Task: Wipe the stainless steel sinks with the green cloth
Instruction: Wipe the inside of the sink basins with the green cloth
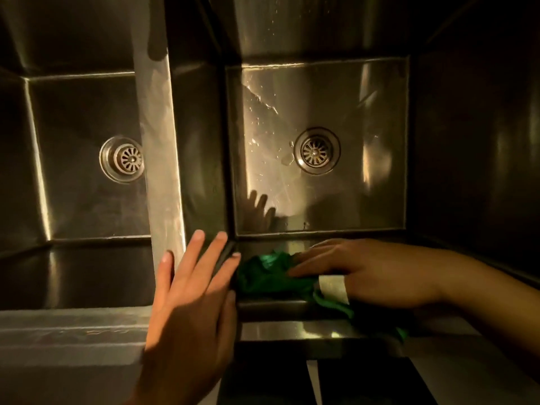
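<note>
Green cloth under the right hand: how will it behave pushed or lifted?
Likely floppy: the cloth lies crumpled under the right hand, one end trailing over the front rim. Pushed, it would probably bunch rather than slide flat. Possibly damp and clingy: the sink floor shows wet streaks.

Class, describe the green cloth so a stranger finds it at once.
Find the right sink, its floor streaked with water. On its near wall the right hand presses a crumpled green cloth. It is the only soft, coloured thing amid bare steel.
</note>
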`<state>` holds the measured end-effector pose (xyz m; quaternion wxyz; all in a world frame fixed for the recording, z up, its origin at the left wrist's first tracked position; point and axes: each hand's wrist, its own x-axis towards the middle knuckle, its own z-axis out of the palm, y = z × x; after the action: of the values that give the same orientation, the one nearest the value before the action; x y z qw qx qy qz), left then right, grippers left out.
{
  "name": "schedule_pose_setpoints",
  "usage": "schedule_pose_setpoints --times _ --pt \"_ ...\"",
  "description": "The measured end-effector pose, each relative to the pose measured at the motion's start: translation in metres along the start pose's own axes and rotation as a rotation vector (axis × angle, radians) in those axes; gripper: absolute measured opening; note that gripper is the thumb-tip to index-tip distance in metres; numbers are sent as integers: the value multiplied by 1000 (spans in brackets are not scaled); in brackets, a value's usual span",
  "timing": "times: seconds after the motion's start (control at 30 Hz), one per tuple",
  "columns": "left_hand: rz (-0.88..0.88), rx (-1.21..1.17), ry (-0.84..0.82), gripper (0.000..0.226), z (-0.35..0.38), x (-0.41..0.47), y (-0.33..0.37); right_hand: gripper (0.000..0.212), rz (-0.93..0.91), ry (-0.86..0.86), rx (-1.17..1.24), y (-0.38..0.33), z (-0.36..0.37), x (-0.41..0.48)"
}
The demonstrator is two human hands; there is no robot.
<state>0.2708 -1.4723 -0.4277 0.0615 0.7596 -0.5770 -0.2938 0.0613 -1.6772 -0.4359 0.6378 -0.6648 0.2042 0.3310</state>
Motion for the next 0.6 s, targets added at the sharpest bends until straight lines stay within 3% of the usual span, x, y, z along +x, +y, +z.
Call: schedule_pose_setpoints --times 0.23,0.4,0.6 --pt "-7 104 54 54 12 -2 3 47 -179 74 -427 -35 28 62" --pt "-45 154 57 51 16 -4 3 46 -165 23 -401 -10 29 103" --pt "-90 181 14 50 14 -1 11 52 -10 -44 -456 43 23 145"
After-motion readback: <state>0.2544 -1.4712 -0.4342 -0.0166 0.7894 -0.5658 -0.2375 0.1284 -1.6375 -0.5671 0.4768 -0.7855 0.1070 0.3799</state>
